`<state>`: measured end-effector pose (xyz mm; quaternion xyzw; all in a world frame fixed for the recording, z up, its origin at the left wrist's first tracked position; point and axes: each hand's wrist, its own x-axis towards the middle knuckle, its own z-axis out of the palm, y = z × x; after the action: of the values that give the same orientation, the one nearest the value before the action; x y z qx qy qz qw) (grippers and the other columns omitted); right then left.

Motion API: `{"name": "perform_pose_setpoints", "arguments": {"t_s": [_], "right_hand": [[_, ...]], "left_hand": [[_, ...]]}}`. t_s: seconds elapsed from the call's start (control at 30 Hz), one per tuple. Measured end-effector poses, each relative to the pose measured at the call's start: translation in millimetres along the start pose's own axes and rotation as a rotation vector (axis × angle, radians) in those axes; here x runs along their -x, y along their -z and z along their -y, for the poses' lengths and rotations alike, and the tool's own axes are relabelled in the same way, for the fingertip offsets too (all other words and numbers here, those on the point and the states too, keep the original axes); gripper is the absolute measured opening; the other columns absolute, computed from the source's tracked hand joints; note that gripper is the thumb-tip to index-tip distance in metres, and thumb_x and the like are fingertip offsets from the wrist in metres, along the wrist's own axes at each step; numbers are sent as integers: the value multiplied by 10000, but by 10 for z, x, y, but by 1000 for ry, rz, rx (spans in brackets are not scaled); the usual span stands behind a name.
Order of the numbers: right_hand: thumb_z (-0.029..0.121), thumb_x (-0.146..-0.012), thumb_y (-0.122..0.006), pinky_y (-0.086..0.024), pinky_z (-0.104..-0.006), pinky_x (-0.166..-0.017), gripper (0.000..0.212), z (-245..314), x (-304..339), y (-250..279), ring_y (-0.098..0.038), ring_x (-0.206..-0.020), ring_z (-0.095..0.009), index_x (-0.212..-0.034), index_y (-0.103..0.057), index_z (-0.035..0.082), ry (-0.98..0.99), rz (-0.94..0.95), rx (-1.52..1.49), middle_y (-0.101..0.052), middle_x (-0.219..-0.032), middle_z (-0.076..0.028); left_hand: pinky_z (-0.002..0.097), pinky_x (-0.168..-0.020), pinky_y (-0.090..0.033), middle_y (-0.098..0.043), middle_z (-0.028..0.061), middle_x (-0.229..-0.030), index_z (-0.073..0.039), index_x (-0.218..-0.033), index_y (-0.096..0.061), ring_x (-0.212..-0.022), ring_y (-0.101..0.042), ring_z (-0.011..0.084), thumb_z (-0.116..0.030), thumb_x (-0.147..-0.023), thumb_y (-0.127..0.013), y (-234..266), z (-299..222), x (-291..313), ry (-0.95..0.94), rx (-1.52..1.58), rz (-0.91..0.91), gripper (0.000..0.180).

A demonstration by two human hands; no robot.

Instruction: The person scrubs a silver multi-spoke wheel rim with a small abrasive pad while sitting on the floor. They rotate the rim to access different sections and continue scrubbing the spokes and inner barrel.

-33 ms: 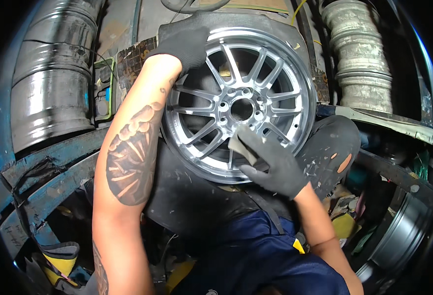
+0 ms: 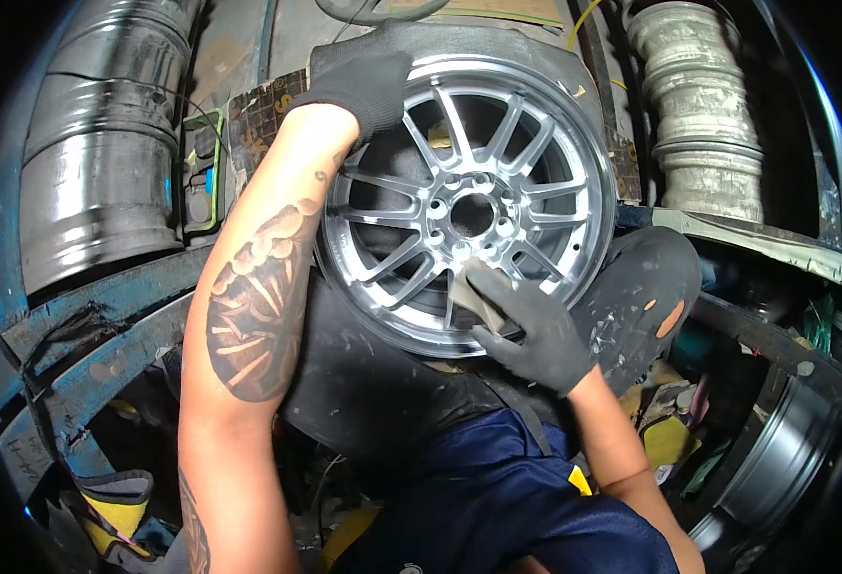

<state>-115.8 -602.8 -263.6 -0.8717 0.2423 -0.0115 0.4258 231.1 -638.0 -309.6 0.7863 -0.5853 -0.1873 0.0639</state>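
A silver multi-spoke alloy wheel rim (image 2: 486, 184) lies face up before me, its near edge over my lap. My gloved left hand (image 2: 368, 91) is closed over the wheel's upper left edge, with its fingertips partly hidden. In my gloved right hand (image 2: 543, 337) is a folded grey-beige sheet that looks like sandpaper (image 2: 478, 295), pinched between thumb and fingers. It rests over the lower spokes, just below the centre hole.
Stacked bare metal wheels (image 2: 105, 143) stand at the left, and dull whitish ones (image 2: 698, 115) at the right. Under the wheel is a dark pad (image 2: 526, 43). Blue metal bars (image 2: 77, 330) run at the left. Another wheel (image 2: 775, 454) sits low on the right.
My right hand has shifted slightly toward me and down with the folded sandpaper. My left hand stays on the wheel's edge.
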Motion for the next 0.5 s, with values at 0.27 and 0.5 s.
{"name": "perform_pose_setpoints", "arguments": {"t_s": [0.27, 0.5], "right_hand": [[137, -923, -681, -506, -452, -939, 489, -186, 522, -504, -647, -955, -365, -1410, -640, 140, 93, 110, 150, -673, -1014, -157], [134, -953, -549, -505, -436, -910, 431, -126, 595, -902, -662, -943, -299, -1373, -617, 66, 113, 144, 469, -694, -926, -131]], "left_hand": [[482, -988, -558, -721, 203, -1231, -120, -1273, -694, -1165, -697, 380, -189, -965, -581, 100, -184, 33, -4, -122, 29, 335], [474, -991, -561, -726, 199, -1238, -125, -1271, -703, -1182, -698, 365, -202, -934, -633, 113, -220, 19, 47, -102, 43, 353]]}}
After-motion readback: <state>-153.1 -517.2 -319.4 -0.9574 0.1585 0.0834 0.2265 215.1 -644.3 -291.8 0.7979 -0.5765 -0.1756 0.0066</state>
